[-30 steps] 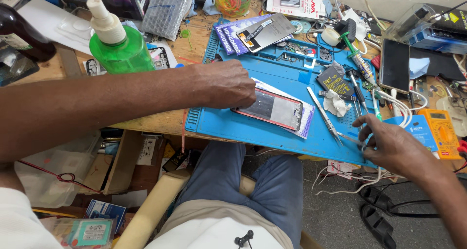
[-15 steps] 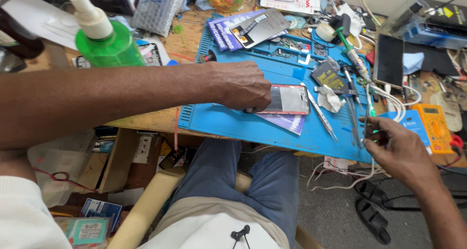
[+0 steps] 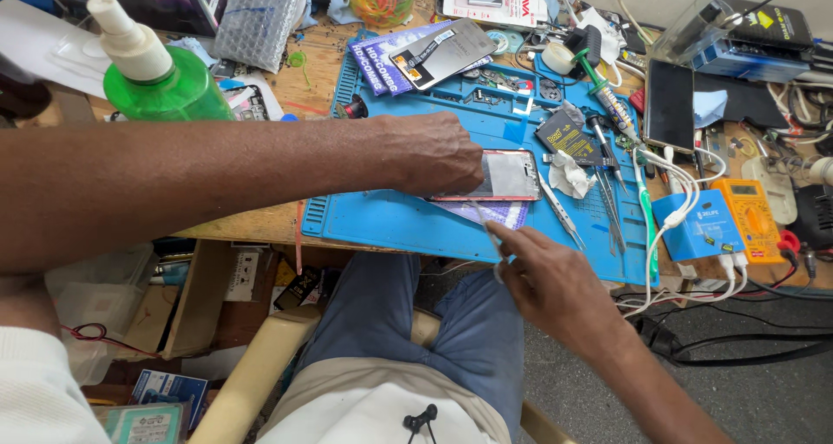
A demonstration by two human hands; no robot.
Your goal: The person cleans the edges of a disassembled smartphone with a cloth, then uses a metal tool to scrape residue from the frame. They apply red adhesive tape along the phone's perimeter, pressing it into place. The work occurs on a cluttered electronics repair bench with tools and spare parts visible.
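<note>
Head view: left hand, arm extended across the table, presses flat on a phone atop the blue mat. Right hand pinches a thin tool just below the phone.

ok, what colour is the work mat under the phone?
Blue, clearest in the head view: the mat lies under the phone.

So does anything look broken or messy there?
The phone under the left hand lies open on the blue mat, its back off. Tools and parts lie scattered around it, and a crumpled tissue sits beside it.
</note>
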